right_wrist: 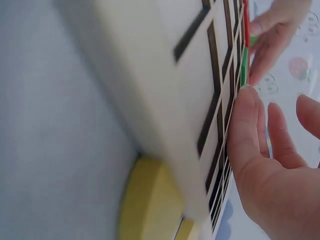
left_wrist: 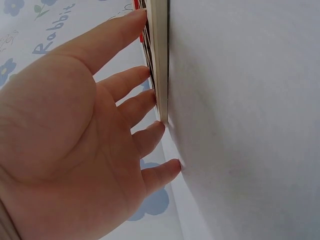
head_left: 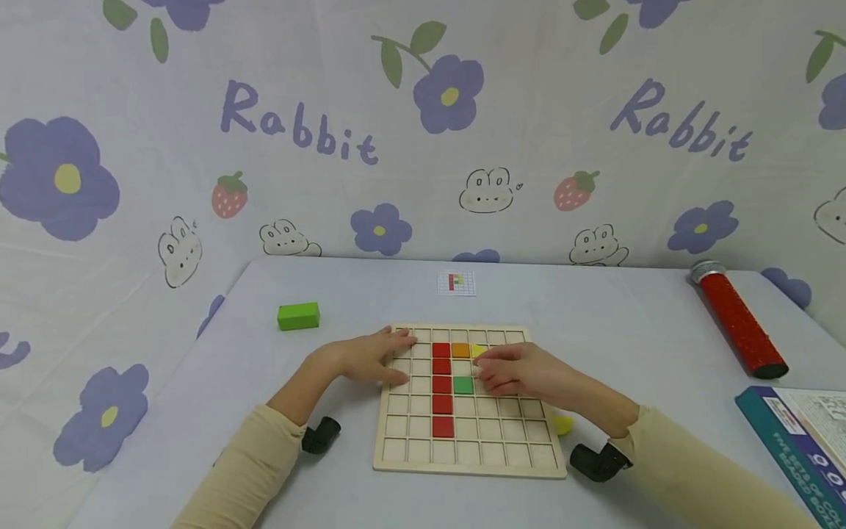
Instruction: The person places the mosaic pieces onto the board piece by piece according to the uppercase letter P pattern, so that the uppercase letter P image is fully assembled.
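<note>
A wooden grid board [head_left: 469,472] lies flat in front of me. It bears a column of several red tiles [head_left: 442,385], an orange tile [head_left: 460,350], a yellow tile [head_left: 476,350] and a green tile [head_left: 463,386]. My left hand [head_left: 372,358] rests at the board's upper left edge with its fingers spread; in the left wrist view they touch the rim. My right hand [head_left: 525,376] is over the board's right part, fingertips by the yellow tile. In the right wrist view one fingertip touches the grid near the green tile, and I see nothing held.
A small card [head_left: 456,283] with a coloured grid pattern lies behind the board. A green block [head_left: 298,316] sits at the left. Yellow pieces [right_wrist: 150,200] lie beside the board's right edge. A red tube [head_left: 740,319] and a box [head_left: 793,448] are at the right.
</note>
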Demonstrator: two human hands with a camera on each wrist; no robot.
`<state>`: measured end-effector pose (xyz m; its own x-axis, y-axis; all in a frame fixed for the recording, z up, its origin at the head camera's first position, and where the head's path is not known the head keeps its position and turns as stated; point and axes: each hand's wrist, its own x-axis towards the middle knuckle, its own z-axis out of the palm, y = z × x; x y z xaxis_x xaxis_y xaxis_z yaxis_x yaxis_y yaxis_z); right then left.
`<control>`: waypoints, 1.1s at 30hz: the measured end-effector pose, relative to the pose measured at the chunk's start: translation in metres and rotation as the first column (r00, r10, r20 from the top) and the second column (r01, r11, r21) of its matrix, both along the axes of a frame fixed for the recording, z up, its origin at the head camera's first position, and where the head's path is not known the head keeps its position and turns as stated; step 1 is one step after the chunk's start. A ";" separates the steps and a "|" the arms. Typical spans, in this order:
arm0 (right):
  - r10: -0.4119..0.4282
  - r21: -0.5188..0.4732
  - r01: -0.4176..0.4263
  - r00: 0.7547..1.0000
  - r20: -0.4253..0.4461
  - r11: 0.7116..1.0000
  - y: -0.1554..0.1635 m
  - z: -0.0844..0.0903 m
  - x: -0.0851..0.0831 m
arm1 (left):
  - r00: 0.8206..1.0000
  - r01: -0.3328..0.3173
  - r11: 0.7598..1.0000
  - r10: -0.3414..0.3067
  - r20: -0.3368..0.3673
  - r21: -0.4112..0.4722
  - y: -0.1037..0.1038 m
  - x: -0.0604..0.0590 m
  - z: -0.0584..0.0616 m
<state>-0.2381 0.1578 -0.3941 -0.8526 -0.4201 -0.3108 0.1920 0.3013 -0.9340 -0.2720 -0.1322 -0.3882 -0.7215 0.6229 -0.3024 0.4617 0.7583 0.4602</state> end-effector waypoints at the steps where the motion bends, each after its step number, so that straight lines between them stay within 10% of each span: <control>1: -0.010 -0.023 0.011 1.000 0.015 1.000 0.003 0.000 0.000 | 1.000 0.001 1.000 -0.001 -0.002 -0.001 0.000 0.000 0.000; 14: -0.017 -0.078 0.022 0.998 0.064 0.997 0.043 0.008 0.007 | 1.000 -0.007 1.000 0.007 0.004 -0.001 0.002 -0.001 -0.003; 33: 0.144 0.183 -0.114 0.977 -0.159 0.977 0.084 0.001 0.034 | 1.000 -0.008 1.000 0.008 0.007 0.003 0.002 0.001 -0.001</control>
<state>-0.2043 0.2423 -0.3926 -0.8413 -0.4830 -0.2427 -0.0164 0.4715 -0.8817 -0.2714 -0.1300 -0.3890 -0.7244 0.6177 -0.3060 0.4519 0.7608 0.4659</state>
